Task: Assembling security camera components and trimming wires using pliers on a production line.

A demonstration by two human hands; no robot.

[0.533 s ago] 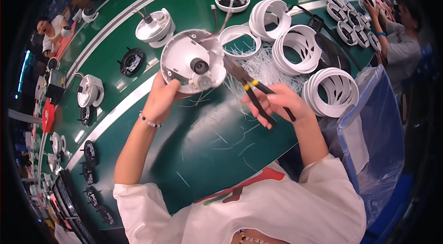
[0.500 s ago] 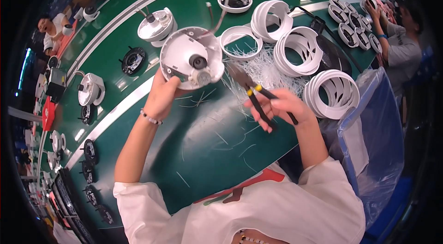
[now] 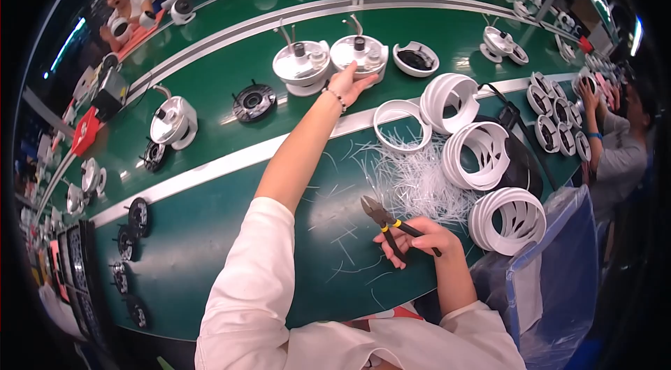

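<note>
My left hand (image 3: 346, 88) reaches far forward, fingers stretched out against the near side of a white camera housing (image 3: 375, 55) that stands upright on the green line. Two wires rise from that housing, and a dark lens barrel shows inside it. Touching its left side is a similar white housing (image 3: 297, 70). Closer to me, my right hand (image 3: 430, 240) is closed around the handles of black-and-yellow diagonal cutters (image 3: 378, 212), whose jaws point up and left. Thin white plastic offcuts (image 3: 430, 185) lie heaped just beyond the cutters.
Stacked white rings (image 3: 475, 155) stand at the right, beside a blue plastic-lined bin (image 3: 559, 265). A metal rail (image 3: 210, 175) divides the worktable from the line. Black round parts (image 3: 140, 217) lie at the left. A co-worker (image 3: 618, 125) handles parts at far right.
My left hand has carried the white housing forward and set it on the line beside the other one; its fingers have straightened. The cutters stay in my right hand. The view has shifted.
</note>
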